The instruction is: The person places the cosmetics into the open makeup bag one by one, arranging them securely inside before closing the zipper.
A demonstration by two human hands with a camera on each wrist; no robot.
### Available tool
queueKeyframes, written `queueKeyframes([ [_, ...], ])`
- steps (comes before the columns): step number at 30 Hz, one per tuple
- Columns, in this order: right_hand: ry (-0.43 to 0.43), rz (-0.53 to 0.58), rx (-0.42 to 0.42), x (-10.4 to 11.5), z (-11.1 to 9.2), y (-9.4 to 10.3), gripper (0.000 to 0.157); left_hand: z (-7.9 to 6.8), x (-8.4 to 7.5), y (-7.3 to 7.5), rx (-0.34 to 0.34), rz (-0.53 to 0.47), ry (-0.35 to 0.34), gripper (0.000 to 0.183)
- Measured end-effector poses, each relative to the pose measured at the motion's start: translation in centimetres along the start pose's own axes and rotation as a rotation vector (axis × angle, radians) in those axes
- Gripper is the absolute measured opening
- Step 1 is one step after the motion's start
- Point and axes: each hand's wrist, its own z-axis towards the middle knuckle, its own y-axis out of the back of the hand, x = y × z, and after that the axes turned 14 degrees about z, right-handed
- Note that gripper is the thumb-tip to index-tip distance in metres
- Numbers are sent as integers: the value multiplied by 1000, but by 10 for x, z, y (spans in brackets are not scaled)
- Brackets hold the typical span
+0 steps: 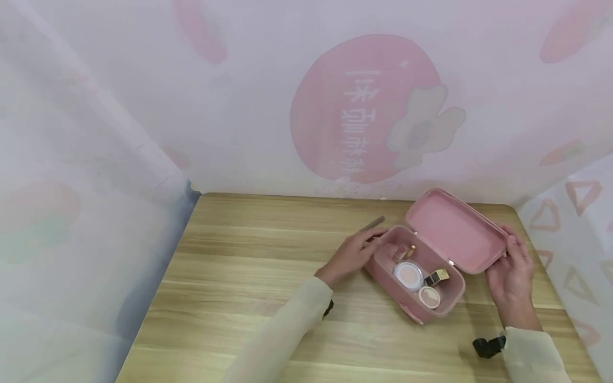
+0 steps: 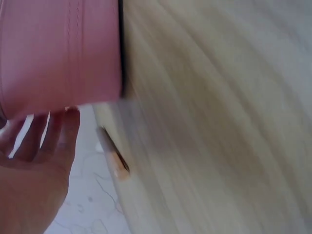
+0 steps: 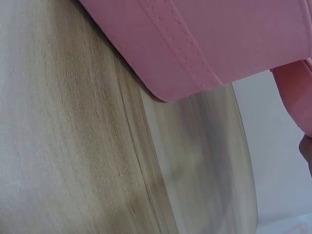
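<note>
A pink cosmetic case stands askew at the right of the table, its lid tipped back on two small hinges. My left hand holds the case's left end, fingers on the far side. In the left wrist view those fingers reach behind the pink wall. My right hand grips the lid's right edge. Inside lie a round compact, a smaller round compact, a black and gold box-shaped item, a small gold-tipped tube and a small pinkish item.
A slim brown stick-like item lies on the wood-grain table behind my left hand. White curtains with pink fruit prints hang behind and beside the table. The lid stands near the table's back right corner.
</note>
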Motion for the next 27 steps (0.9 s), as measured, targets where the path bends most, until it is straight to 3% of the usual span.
queueKeyframes([
  [3,-4,-10,4,-1,-1,0,26,-1,7,6,24,-6,28,43],
  [8,-4,-13,18,-1,-1,1,26,1,19,15,13,73,26,44],
  [13,0,-16,23,-1,-1,1,26,4,29,19,-56,240,38,32],
  [21,6,-27,18,-3,-1,2,27,5,40,20,-110,487,76,35],
  [27,-11,-13,14,-3,-2,3,27,7,46,16,-145,592,116,37],
])
